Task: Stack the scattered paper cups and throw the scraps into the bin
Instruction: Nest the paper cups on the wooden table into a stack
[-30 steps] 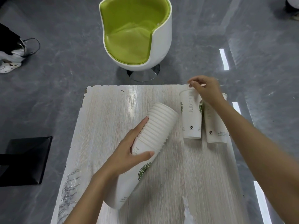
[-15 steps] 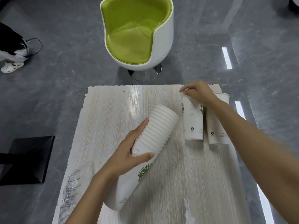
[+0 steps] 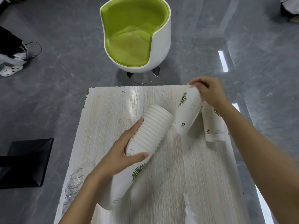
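My left hand (image 3: 123, 156) grips the tilted stack of white paper cups (image 3: 142, 149) at mid-frame. My right hand (image 3: 208, 92) pinches the rim of a single white paper cup (image 3: 188, 111), upper right.

A pale wood-grain table (image 3: 161, 183) carries a standing cup (image 3: 212, 126) by its far right edge, a clear plastic wrapper (image 3: 72, 188) along its left edge, and a paper scrap (image 3: 188, 210) near its front edge.
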Demonstrator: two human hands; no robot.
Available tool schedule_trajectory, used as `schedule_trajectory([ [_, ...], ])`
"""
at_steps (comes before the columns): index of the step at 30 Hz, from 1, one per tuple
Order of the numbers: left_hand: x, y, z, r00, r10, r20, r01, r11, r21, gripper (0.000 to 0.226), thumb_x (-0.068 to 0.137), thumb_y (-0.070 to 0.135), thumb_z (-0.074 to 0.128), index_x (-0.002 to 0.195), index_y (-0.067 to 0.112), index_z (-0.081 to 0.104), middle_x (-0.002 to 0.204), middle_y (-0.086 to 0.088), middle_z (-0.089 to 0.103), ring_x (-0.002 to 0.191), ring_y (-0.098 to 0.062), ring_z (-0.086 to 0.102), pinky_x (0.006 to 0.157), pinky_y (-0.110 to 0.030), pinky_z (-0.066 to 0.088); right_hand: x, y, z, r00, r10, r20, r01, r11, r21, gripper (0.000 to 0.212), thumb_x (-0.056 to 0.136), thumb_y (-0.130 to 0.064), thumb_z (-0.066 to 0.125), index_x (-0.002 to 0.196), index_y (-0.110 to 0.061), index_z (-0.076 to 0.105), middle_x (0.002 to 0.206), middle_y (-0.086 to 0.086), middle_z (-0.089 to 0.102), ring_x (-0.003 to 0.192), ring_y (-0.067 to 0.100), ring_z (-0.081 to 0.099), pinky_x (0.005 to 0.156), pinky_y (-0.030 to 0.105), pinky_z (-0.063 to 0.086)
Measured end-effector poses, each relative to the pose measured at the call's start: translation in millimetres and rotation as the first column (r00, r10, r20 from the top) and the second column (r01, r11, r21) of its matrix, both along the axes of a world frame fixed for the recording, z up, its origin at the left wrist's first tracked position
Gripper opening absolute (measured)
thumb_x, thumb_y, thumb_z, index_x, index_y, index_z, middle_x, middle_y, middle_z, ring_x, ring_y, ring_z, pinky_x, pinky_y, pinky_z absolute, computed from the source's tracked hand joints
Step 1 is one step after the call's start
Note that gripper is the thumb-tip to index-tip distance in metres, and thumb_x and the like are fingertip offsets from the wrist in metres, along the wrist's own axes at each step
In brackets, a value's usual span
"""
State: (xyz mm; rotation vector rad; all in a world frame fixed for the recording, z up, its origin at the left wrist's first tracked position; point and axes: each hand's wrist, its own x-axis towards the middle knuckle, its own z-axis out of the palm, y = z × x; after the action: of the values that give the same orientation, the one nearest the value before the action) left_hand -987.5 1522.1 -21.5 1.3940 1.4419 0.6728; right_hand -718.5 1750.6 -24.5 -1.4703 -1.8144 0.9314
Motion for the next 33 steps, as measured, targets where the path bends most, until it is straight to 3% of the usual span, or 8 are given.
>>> schedule_trajectory([
  [5, -7, -7, 8, 0.999, -0.044, 0.002, 0.044, 0.999, -0.002, 0.091, 0.076, 0.034, 0.078, 0.147, 0.056, 0.025, 0.150, 0.035, 0.031, 0.139, 0.009, 0.029, 0.111, -0.017, 0.026, 15, -16, 11, 0.977, -0.160, -0.138, 0.170, 0.984, 0.058, 0.029, 0.088, -0.003, 0.050, 0.085, -0.025, 0.069, 0.081, -0.005, 0.067, 0.073, 0.015, 0.053, 0.068, 0.028, 0.040],
  [9, -10, -15, 13, 0.998, -0.057, 0.016, 0.057, 0.998, -0.004, 0.091, 0.079, 0.023, 0.079, 0.149, 0.048, 0.027, 0.152, 0.031, 0.033, 0.140, 0.007, 0.030, 0.114, -0.023, 0.025, 23, -30, 29, 0.951, -0.239, -0.196, 0.266, 0.956, 0.126, 0.025, 0.090, -0.002, 0.049, 0.093, -0.014, 0.070, 0.086, -0.004, 0.065, 0.072, -0.010, 0.055, 0.072, 0.010, 0.040],
  [12, -10, -20, 17, 0.997, -0.071, 0.017, 0.072, 0.997, -0.011, 0.091, 0.076, 0.029, 0.079, 0.147, 0.054, 0.027, 0.150, 0.032, 0.033, 0.139, 0.008, 0.031, 0.113, -0.023, 0.026, 20, -39, 40, 0.922, -0.266, -0.281, 0.321, 0.931, 0.172, 0.023, 0.090, -0.002, 0.049, 0.097, -0.004, 0.070, 0.085, -0.010, 0.065, 0.073, -0.014, 0.054, 0.073, 0.008, 0.039],
  [15, -8, -24, 19, 0.995, -0.096, 0.020, 0.097, 0.995, -0.009, 0.092, 0.077, 0.026, 0.079, 0.149, 0.051, 0.027, 0.151, 0.031, 0.034, 0.140, 0.006, 0.031, 0.114, -0.023, 0.026, 9, -52, 48, 0.908, -0.250, -0.335, 0.325, 0.927, 0.189, 0.022, 0.090, -0.001, 0.049, 0.095, -0.008, 0.070, 0.084, -0.020, 0.064, 0.076, -0.013, 0.055, 0.074, 0.009, 0.040],
  [19, -6, -29, 20, 0.993, -0.121, 0.016, 0.120, 0.993, 0.005, 0.093, 0.080, 0.013, 0.079, 0.150, 0.046, 0.026, 0.152, 0.030, 0.033, 0.141, 0.006, 0.030, 0.115, -0.022, 0.024, -13, -75, 48, 0.916, -0.194, -0.352, 0.260, 0.954, 0.150, 0.022, 0.091, 0.000, 0.050, 0.097, -0.005, 0.070, 0.087, -0.015, 0.065, 0.080, -0.010, 0.056, 0.077, 0.009, 0.040],
  [24, -3, -35, 20, 0.993, -0.118, 0.022, 0.118, 0.993, 0.017, 0.092, 0.079, 0.019, 0.079, 0.146, 0.054, 0.027, 0.149, 0.032, 0.035, 0.139, 0.008, 0.032, 0.110, -0.007, 0.026, -39, -113, 47, 0.923, -0.075, -0.378, 0.118, 0.989, 0.092, 0.023, 0.092, 0.001, 0.051, 0.094, -0.013, 0.070, 0.090, -0.012, 0.067, 0.086, -0.008, 0.058, 0.080, 0.009, 0.041],
  [28, -3, -40, 20, 0.993, -0.109, 0.036, 0.108, 0.994, 0.026, 0.092, 0.081, 0.016, 0.080, 0.145, 0.054, 0.026, 0.151, 0.031, 0.033, 0.140, 0.007, 0.030, 0.112, -0.011, 0.025, -53, -140, 45, 0.909, 0.019, -0.417, -0.008, 1.000, 0.028, 0.022, 0.092, 0.003, 0.050, 0.094, -0.009, 0.069, 0.092, -0.010, 0.068, 0.087, -0.010, 0.059, 0.079, 0.007, 0.041],
  [33, -3, -44, 20, 0.994, -0.104, 0.031, 0.103, 0.994, 0.027, 0.093, 0.081, 0.015, 0.080, 0.145, 0.056, 0.027, 0.150, 0.032, 0.034, 0.139, 0.008, 0.032, 0.108, -0.007, 0.028, -59, -160, 40, 0.897, 0.088, -0.432, -0.105, 0.994, -0.016, 0.018, 0.093, -0.003, 0.054, 0.095, -0.012, 0.069, 0.096, -0.005, 0.070, 0.092, 0.002, 0.062, 0.081, 0.014, 0.046],
])
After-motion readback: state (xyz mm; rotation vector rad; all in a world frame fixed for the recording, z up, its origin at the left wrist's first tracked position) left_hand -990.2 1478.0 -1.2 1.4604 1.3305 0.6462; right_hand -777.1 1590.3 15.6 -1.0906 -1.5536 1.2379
